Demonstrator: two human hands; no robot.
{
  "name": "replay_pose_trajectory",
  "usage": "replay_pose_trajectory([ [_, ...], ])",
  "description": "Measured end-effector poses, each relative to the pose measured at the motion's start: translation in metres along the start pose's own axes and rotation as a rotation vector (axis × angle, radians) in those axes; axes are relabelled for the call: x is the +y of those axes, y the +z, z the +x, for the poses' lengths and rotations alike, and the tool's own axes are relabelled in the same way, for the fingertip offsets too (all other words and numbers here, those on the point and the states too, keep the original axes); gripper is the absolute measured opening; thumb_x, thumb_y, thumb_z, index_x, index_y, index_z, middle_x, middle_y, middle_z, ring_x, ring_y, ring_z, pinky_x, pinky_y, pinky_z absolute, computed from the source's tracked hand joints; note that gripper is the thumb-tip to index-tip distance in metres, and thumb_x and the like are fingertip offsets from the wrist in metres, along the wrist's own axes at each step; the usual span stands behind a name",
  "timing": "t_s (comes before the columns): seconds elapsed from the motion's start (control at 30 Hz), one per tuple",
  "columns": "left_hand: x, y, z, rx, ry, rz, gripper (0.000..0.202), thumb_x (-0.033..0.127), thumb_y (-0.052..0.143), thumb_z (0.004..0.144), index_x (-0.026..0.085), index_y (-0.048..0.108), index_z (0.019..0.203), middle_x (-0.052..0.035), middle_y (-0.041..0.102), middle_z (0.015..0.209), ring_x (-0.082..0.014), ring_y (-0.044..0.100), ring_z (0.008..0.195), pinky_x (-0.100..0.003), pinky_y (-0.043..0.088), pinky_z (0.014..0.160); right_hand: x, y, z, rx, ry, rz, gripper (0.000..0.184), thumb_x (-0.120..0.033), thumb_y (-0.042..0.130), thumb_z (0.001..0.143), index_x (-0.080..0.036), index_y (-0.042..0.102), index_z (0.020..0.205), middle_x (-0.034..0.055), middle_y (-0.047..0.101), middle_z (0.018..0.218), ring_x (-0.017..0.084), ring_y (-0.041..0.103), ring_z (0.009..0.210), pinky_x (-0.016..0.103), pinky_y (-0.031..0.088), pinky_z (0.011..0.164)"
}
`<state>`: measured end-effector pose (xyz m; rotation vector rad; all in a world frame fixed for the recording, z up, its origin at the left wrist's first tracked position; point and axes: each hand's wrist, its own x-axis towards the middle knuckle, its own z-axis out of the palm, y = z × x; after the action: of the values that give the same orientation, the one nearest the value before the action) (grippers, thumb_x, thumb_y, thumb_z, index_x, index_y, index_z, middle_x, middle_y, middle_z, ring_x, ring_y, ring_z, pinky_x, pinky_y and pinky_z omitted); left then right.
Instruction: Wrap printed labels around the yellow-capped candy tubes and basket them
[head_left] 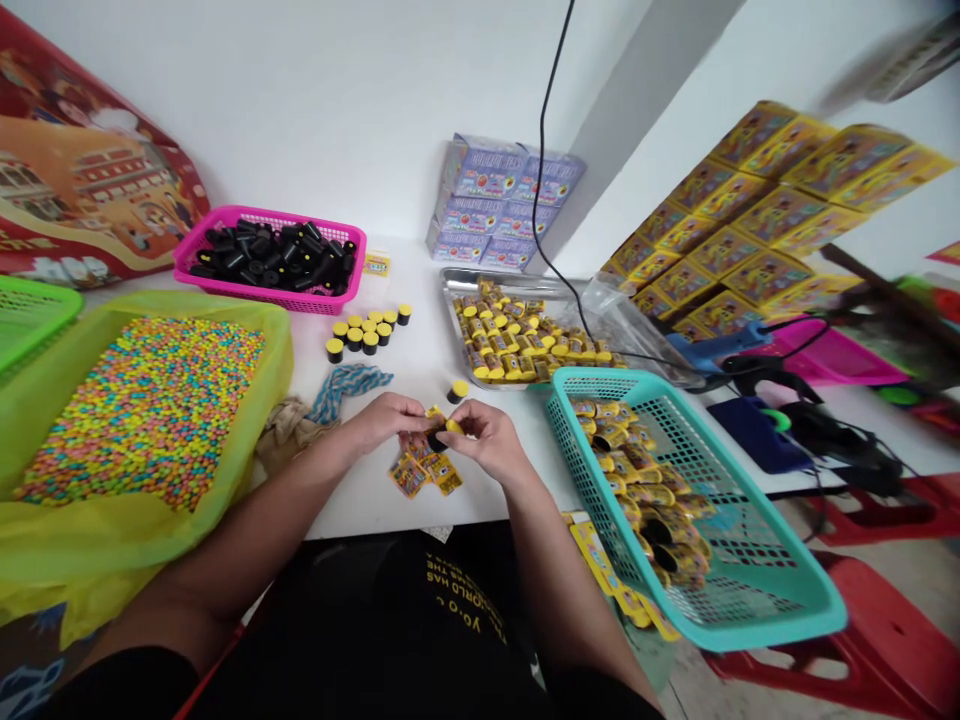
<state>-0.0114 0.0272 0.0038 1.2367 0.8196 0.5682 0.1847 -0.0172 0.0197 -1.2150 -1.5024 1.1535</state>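
Above the near edge of the white table, my right hand (pixel 487 440) pinches a small black canister with a yellow lid (pixel 436 440). My left hand (pixel 386 422) has its fingers closed on a small yellow printed label (pixel 433 412), close against the canister. Several more printed labels (pixel 409 474) lie on the table just below both hands. One black canister with a yellow lid (pixel 457 391) stands upright just beyond my right hand. A group of similar lidded canisters (pixel 369 342) stands farther back to the left. My fingers partly hide the label and the held canister.
Left are a yellow-lined bin of colored candies (pixel 276 350), a pink basket of black canisters (pixel 352 262) and a blue striped cloth (pixel 345 388). A metal tray of labeled canisters (pixel 450 300) and a teal basket (pixel 795 625) stand right. A black cable (pixel 541 150) hangs over the tray.
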Motion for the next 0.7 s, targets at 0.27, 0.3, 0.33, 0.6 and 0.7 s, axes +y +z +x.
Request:
replay_pose_trajectory([
  [0.27,-0.006,-0.003,0.003,0.074,0.131,0.057,0.034,0.037,0.084,0.056,0.013,0.06,0.06,0.0012,0.059,0.051,-0.008,0.05,0.045,-0.021,0.041,0.048,-0.006,-0.012,0.003,0.041,0.014,0.222,0.027,-0.039,0.082,0.063,-0.019,0.068,0.072,0.0026,0.069,0.073,0.013,0.057,0.061,0.028,0.045,0.057],
  [0.3,-0.006,-0.003,0.003,0.082,0.141,0.073,0.035,0.036,0.084,0.055,0.013,0.059,0.059,0.0017,0.058,0.051,-0.008,0.05,0.045,-0.021,0.041,0.047,-0.007,-0.014,0.004,0.053,0.01,0.243,0.026,-0.04,0.082,0.063,-0.019,0.069,0.072,0.0028,0.069,0.073,0.014,0.057,0.06,0.028,0.045,0.056],
  [0.33,-0.007,-0.003,0.004,0.088,0.15,0.089,0.035,0.036,0.085,0.054,0.013,0.059,0.059,0.0021,0.058,0.051,-0.0079,0.05,0.045,-0.021,0.041,0.047,-0.008,-0.015,0.005,0.059,0.009,0.261,0.026,-0.04,0.081,0.063,-0.019,0.069,0.071,0.0027,0.069,0.072,0.014,0.056,0.06,0.028,0.045,0.056],
  [0.6,-0.008,-0.004,0.004,0.063,0.186,0.162,0.034,0.036,0.085,0.055,0.012,0.061,0.062,0.0021,0.059,0.053,-0.0084,0.053,0.047,-0.02,0.043,0.047,-0.011,-0.017,0.011,0.023,0.055,0.214,0.026,-0.038,0.083,0.059,-0.019,0.065,0.065,-0.0024,0.06,0.059,0.01,0.048,0.05,0.025,0.038,0.05],
  [0.7,-0.008,-0.004,0.004,0.055,0.178,0.149,0.034,0.037,0.085,0.056,0.012,0.062,0.063,0.0013,0.061,0.054,-0.009,0.055,0.047,-0.02,0.045,0.048,-0.012,-0.019,0.012,0.015,0.066,0.2,0.028,-0.039,0.082,0.059,-0.019,0.065,0.065,-0.0028,0.059,0.059,0.009,0.046,0.049,0.025,0.035,0.047],
])
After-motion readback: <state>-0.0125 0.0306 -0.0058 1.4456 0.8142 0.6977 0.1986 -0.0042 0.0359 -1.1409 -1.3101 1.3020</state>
